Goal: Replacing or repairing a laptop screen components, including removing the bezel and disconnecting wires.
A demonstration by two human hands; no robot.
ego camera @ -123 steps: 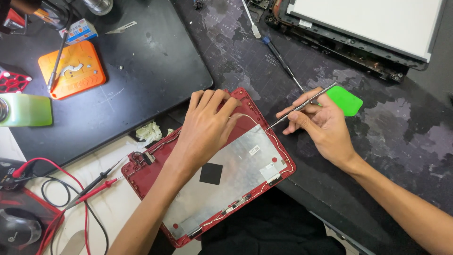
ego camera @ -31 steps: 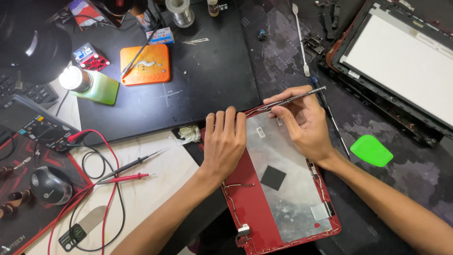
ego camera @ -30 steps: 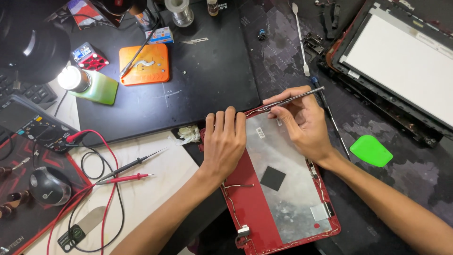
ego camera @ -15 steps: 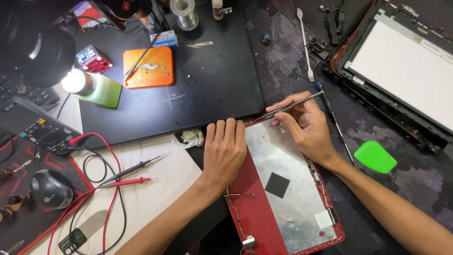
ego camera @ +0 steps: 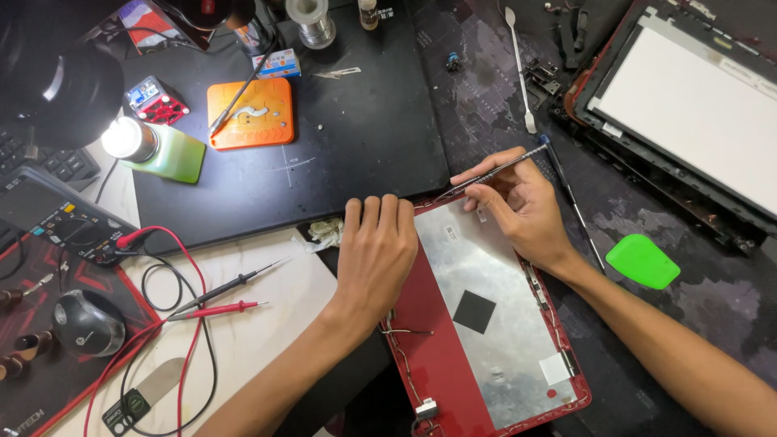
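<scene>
Red plastic laptop lid [ego camera: 437,356] lying inside-up under both hands, its glossy shell lined with a dull silvery foil sheet [ego camera: 494,316] that carries one small black square pad [ego camera: 474,311]. The left hand [ego camera: 376,255] presses flat on the lid's upper left corner, fingers straight and together, gripping nothing. The right hand [ego camera: 526,206] pinches a thin metal pry tool [ego camera: 494,171], a slim grey rod, with its point angled down to the lid's top edge, right between the two hands. Thin wires [ego camera: 401,356] run along the red rim below the left wrist. Just right of the right wrist lies a bright green plastic pick [ego camera: 643,260], flat and wedge-shaped, on a mottled dark mat [ego camera: 486,105]. Beyond the right hand, a bare white display panel [ego camera: 696,97] sits in its dark frame, and a slender metal spudger [ego camera: 518,69] lies on the mat. Up left of the left hand, a smooth black sheet [ego camera: 356,137] holds an orange square pad [ego camera: 249,113]. Further left, red and black multimeter probes [ego camera: 222,295] trail on pale tabletop, and a small lamp [ego camera: 129,139] glows on a green base.
</scene>
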